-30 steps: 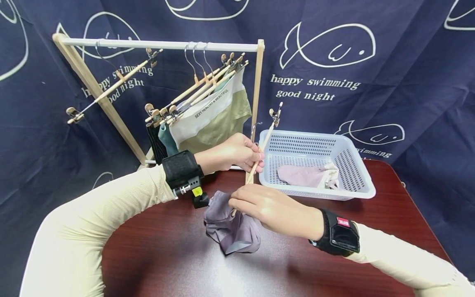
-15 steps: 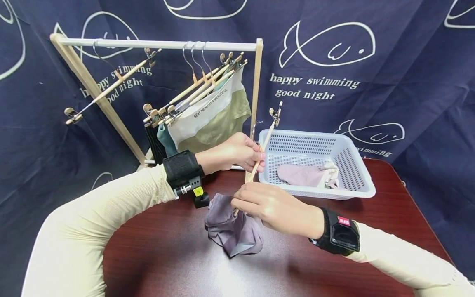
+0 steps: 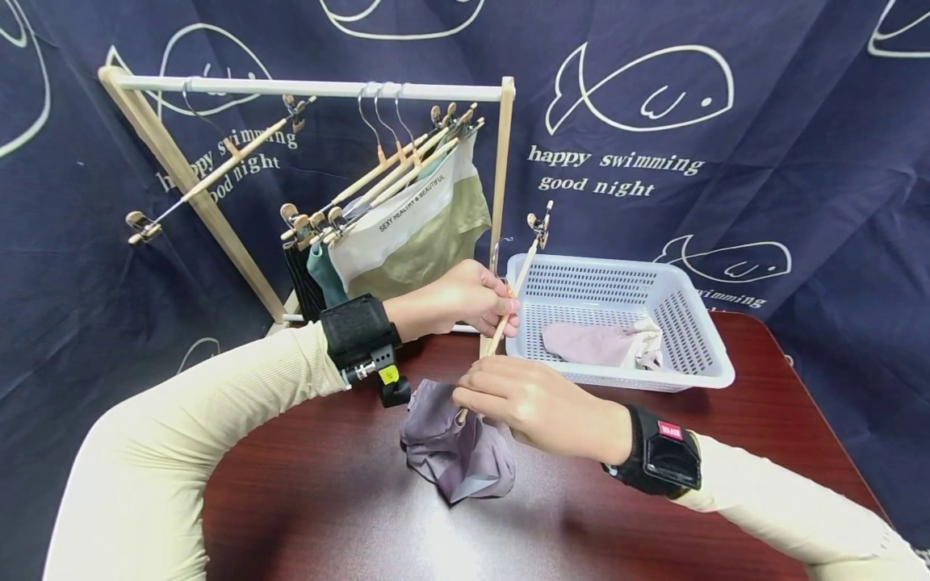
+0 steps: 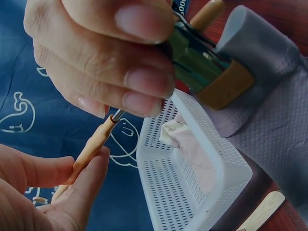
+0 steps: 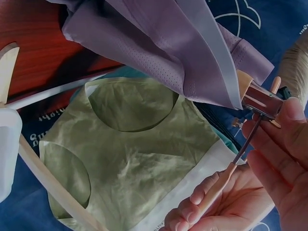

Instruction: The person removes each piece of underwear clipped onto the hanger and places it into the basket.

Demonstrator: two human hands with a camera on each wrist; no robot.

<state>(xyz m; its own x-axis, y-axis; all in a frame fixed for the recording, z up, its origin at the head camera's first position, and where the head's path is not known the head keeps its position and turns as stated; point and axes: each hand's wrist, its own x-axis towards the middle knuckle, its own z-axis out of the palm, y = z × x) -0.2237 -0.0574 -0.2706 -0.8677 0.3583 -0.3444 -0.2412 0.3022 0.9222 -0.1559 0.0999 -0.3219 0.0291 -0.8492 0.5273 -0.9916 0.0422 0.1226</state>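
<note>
A purple garment sits in the near clip of a hanger; the right hand pinches that clip, the left hand grips the hanger midway. Beyond, a basket stands beside the rack.

This looks like a small filming corner set up with laundry things; whether it sits in a home, a lab or a studio cannot be told. A dark blue cloth (fish outlines and "happy swimming good night" printed across it) fills the background. In front is a glossy reddish-brown worktop. A small wood-and-white rack bears clip hangers, some carrying garments, beside a pale perforated basket with clothing. A mauve garment lies at another hanger, and black devices strapped at the wrists suggest recording.
</note>
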